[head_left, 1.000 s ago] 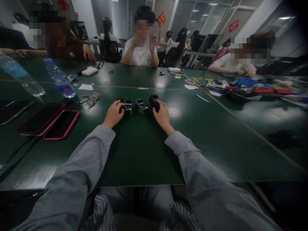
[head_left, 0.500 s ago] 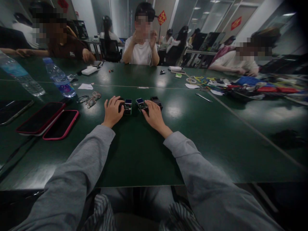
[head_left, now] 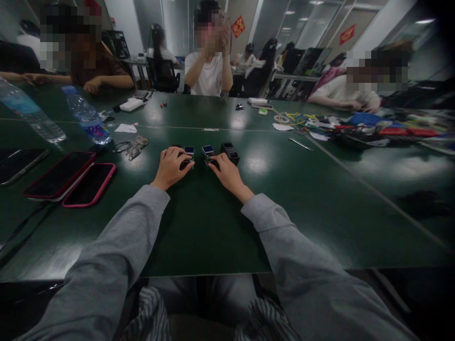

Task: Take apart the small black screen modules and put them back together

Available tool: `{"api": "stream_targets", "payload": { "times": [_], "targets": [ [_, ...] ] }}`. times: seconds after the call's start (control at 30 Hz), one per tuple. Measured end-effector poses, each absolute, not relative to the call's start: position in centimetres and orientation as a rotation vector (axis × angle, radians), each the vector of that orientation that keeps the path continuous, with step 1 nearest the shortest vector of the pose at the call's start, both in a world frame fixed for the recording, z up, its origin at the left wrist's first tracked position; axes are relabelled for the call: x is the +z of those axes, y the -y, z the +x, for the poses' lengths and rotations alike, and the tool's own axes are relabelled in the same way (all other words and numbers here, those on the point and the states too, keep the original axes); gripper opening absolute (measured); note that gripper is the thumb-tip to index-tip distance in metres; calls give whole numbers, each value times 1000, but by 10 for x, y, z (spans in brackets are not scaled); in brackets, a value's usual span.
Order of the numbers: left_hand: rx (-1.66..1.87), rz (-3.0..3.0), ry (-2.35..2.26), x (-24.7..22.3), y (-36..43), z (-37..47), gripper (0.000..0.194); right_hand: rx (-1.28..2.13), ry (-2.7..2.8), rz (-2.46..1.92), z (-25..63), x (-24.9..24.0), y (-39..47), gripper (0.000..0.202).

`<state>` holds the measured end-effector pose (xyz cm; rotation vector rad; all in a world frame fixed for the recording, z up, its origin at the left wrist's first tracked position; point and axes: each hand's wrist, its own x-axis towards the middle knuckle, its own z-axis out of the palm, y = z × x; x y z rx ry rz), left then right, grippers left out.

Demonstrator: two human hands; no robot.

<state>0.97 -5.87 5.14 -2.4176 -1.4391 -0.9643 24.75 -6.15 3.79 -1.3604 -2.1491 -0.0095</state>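
Note:
Two small electronic devices with dark blue screens stand side by side on the dark green table [head_left: 213,227]. My left hand [head_left: 169,166] curls round the left device [head_left: 189,150], thumb across its near side. With thumb and fingertips, my right hand [head_left: 228,171] grips the near part of the right device [head_left: 207,150]. Just beyond the right hand's knuckles sits a black box [head_left: 231,152] with openings or dark panels on top. Fingers partly cover both devices, so their lower parts are hidden.
To the left lie glasses [head_left: 135,150], a pink-edged phone [head_left: 90,185], another phone [head_left: 60,174] and a water bottle [head_left: 88,118]. On the right are a metal tool [head_left: 300,144] and a heap of cables [head_left: 341,125]. Several people sit around the table.
My left hand has shifted right, its thumb now across the left device's front. The right device has turned straighter, and my right fingers uncover more of the black box.

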Motion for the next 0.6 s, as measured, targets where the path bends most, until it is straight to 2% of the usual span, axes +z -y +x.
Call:
{"api": "stream_targets", "payload": {
  "times": [0.33, 0.6],
  "targets": [
    [-805, -2448, 1388, 47, 58, 10, 42, -31, 2082, -1425, 248, 35, 61, 37],
    [-818, -2448, 1392, 48, 59, 13, 39, -22, 2073, -1426, 247, 37, 62, 38]
  ]
}}
